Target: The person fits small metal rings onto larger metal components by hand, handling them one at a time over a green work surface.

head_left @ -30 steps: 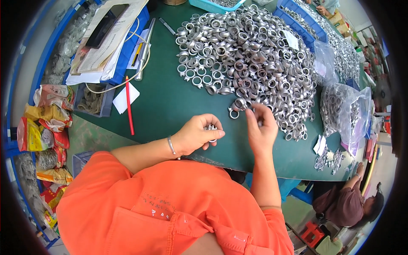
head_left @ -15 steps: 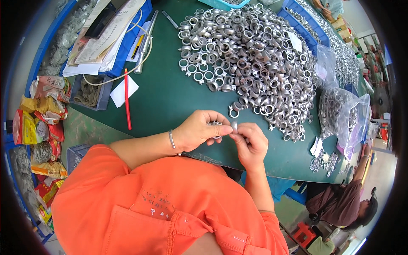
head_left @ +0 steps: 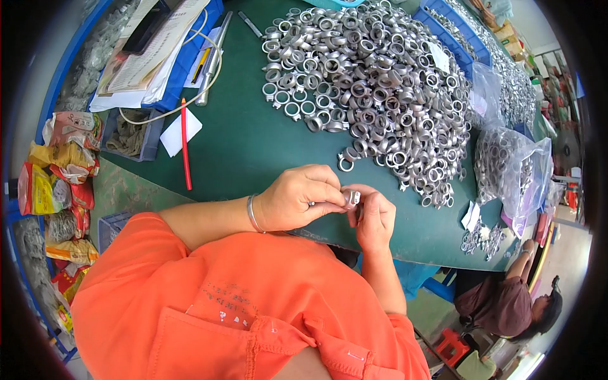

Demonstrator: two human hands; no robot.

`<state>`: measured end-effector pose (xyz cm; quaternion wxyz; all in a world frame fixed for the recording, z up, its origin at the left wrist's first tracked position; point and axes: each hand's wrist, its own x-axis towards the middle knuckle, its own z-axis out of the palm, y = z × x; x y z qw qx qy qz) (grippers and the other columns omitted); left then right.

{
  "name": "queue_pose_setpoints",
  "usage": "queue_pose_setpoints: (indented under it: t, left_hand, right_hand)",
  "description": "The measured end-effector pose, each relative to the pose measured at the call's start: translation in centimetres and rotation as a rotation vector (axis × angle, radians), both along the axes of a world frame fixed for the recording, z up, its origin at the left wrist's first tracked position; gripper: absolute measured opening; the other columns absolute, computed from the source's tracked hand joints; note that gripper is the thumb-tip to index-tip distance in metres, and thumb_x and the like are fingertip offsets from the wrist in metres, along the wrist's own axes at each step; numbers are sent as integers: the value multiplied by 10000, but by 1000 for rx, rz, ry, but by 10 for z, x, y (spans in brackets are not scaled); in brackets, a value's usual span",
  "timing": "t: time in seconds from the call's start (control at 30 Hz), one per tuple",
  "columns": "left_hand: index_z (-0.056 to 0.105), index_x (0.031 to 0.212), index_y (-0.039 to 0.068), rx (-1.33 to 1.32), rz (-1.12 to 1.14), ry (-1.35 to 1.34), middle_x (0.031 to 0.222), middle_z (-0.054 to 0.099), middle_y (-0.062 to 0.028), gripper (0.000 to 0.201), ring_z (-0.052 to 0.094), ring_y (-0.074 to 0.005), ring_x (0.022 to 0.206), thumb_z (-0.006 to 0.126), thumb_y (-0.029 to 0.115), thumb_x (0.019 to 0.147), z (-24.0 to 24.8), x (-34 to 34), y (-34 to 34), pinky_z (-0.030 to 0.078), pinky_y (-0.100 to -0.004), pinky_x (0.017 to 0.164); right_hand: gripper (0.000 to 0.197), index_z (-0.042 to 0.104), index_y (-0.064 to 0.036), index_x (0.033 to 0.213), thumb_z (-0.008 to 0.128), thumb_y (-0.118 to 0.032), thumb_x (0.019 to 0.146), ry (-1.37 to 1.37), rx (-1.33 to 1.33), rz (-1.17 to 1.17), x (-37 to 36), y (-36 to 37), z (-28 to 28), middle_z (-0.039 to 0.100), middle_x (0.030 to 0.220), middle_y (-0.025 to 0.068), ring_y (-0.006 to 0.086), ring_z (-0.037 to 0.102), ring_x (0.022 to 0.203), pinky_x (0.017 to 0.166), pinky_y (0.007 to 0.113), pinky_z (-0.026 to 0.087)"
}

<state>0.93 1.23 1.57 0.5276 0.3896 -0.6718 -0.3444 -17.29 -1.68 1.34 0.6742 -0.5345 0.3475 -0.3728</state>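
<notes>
A small grey metal ring [head_left: 352,199] with a lug is pinched between my two hands above the near edge of the green table [head_left: 247,139]. My left hand [head_left: 301,197] is closed, its thumb and fingertips on the ring's left side. A bit of metal also shows between that hand's thumb and fingers, mostly hidden. My right hand [head_left: 376,218] has its fingers bent together against the ring's right side. Beyond my hands lies a large heap of similar metal rings [head_left: 373,76]; one loose ring [head_left: 345,163] lies at its near edge.
A red pencil [head_left: 185,145] lies on white paper at the left, beside a blue tray [head_left: 180,79] with papers and a phone. Bagged rings [head_left: 497,158] and a small metal pile [head_left: 484,240] are at the right. A co-worker [head_left: 500,297] sits at the lower right.
The ring between my fingertips has turned, so its lug now shows. My left fingers have closed further over the rings in that hand. The co-worker's arm has shifted.
</notes>
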Motion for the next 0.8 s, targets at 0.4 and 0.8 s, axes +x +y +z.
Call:
queue_pose_setpoints:
  t: [0.4, 0.8]
  left_hand:
    - [590, 857, 27, 507, 187, 260, 771, 573, 0, 139, 518, -48, 666, 686, 18, 757, -2, 4, 6, 421, -199, 578]
    - [610, 873, 13, 741, 78, 308, 751, 588, -7, 110, 523, -49, 615, 648, 106, 829, 5, 4, 6, 418, -185, 538]
  right_hand:
    - [314, 470, -18, 1061, 589, -105, 784, -772, 347, 52, -8, -15, -8, 525, 947, 155, 207, 529, 725, 475, 253, 422]
    - [83, 632, -43, 809, 675, -74, 746, 855, -743, -281, 24, -55, -11, 568, 692, 79, 215, 565, 559, 508, 309, 457]
